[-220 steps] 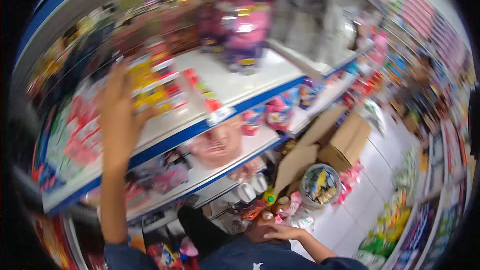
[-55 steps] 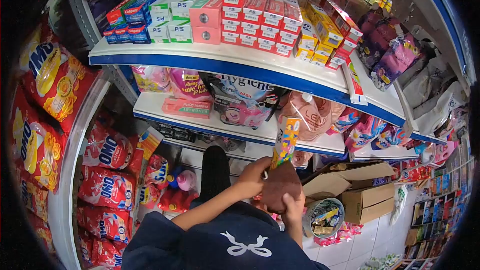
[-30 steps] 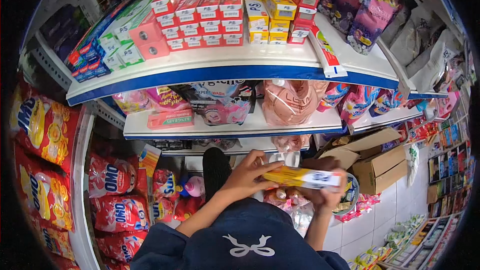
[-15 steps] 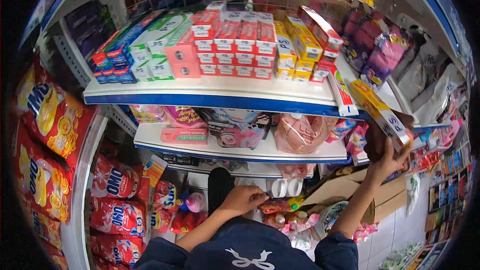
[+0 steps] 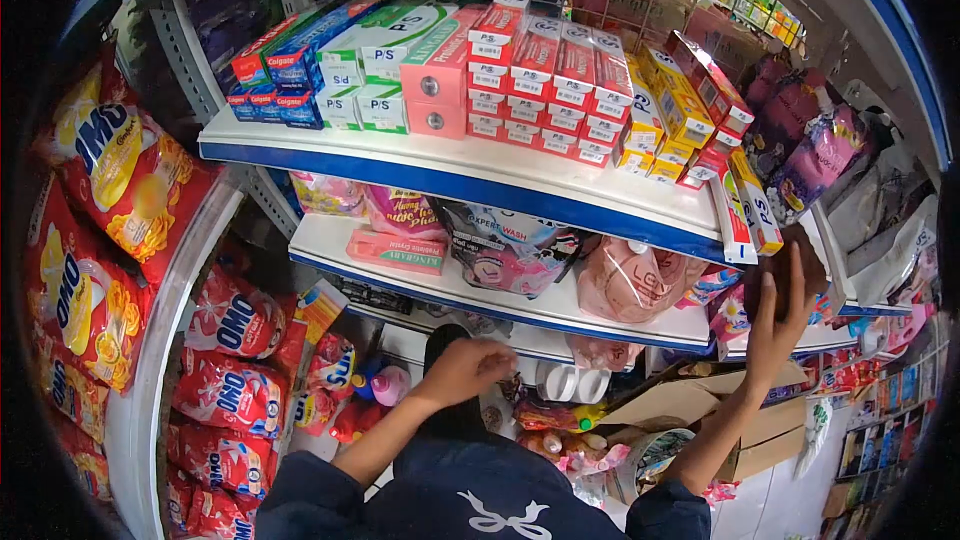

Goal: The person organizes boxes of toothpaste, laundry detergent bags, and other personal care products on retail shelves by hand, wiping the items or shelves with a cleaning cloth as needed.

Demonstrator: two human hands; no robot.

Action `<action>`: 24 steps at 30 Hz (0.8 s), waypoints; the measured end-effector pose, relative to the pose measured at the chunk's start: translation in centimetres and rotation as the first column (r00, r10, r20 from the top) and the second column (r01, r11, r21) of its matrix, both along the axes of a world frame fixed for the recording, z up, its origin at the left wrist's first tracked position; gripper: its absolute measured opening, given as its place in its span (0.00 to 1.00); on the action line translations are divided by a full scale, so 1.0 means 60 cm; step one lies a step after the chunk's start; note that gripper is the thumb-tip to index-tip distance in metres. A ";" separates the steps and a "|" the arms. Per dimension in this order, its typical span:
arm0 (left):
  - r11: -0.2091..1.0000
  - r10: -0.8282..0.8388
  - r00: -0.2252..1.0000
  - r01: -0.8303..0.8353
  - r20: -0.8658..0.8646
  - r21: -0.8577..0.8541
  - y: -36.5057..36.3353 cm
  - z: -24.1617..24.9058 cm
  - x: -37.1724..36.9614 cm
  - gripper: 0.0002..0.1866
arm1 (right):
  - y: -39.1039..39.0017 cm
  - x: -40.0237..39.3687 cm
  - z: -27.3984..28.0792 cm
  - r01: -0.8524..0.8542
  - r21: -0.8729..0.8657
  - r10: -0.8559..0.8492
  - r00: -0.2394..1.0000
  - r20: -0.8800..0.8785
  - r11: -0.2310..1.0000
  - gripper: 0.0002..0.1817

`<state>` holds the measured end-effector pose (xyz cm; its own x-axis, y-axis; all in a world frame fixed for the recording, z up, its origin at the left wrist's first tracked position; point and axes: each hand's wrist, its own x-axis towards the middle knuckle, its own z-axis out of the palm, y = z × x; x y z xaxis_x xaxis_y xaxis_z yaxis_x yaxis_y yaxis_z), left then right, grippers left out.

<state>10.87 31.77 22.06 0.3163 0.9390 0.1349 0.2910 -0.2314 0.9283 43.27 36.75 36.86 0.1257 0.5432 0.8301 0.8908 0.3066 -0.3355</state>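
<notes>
On the right, my right hand (image 5: pixel 785 300) has its fingers stretched upward and apart, against a dark brown object (image 5: pixel 795 265) I cannot identify. Just above its fingertips, a yellow P/S toothpaste box (image 5: pixel 755 202) lies at the shelf's front edge, apart from the hand. Beside that box, on its left, is a white-and-red box (image 5: pixel 734 220). My left hand (image 5: pixel 465 372) hovers low in front of the shelves, loosely curled, with a gap by the thumb and nothing visible in it.
The top shelf (image 5: pixel 450 165) carries stacked red P/S boxes (image 5: pixel 535 65), green P/S boxes (image 5: pixel 360 65) and blue Colgate boxes (image 5: pixel 290 65). Below are a dark detergent pouch (image 5: pixel 515 245) and a pink bag (image 5: pixel 640 280). Red OMO bags (image 5: pixel 230 310) fill the left; an open carton (image 5: pixel 770 430) stands at lower right.
The yellow P/S box went from my right hand onto the shelf beside the white-and-red box, and the hand let go. My left hand rose slightly and moved left. The view shifted.
</notes>
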 end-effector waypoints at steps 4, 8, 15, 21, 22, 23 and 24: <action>0.880 0.206 0.975 -0.221 0.083 0.421 0.027 0.148 -0.004 0.08 | -0.063 0.010 -0.031 0.062 0.164 -0.008 0.950 -0.311 0.984 0.20; 0.552 0.395 0.902 -0.383 0.172 0.741 0.044 0.247 -0.025 0.13 | -0.129 0.000 -0.091 0.215 0.206 -0.043 0.785 -0.619 0.955 0.23; 0.136 0.534 0.759 -0.511 0.372 0.849 0.153 0.362 -0.019 0.16 | -0.192 -0.059 -0.323 -0.375 -0.345 -0.145 0.468 -0.872 0.861 0.20; 0.246 0.655 0.735 -0.426 0.175 0.871 0.220 0.379 -0.014 0.11 | -0.230 -0.073 -0.416 -0.504 -0.346 -0.247 0.254 -0.935 0.791 0.20; 0.271 0.647 0.742 -0.438 0.174 0.857 0.219 0.381 -0.006 0.11 | -0.230 -0.076 -0.422 -0.515 -0.333 -0.251 0.224 -0.942 0.790 0.20; 0.291 0.641 0.747 -0.450 0.177 0.844 0.212 0.382 0.001 0.11 | -0.230 -0.083 -0.416 -0.505 -0.317 -0.268 0.170 -0.948 0.803 0.19; 0.309 0.636 0.750 -0.463 0.181 0.831 0.208 0.383 0.007 0.10 | -0.226 -0.085 -0.421 -0.505 -0.299 -0.262 0.144 -0.954 0.810 0.19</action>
<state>11.26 44.24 45.03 -0.1335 0.3965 0.9083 0.7641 -0.5425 0.3491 38.16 23.18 11.62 0.4500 0.8429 -0.2952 -0.3118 -0.1614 -0.9363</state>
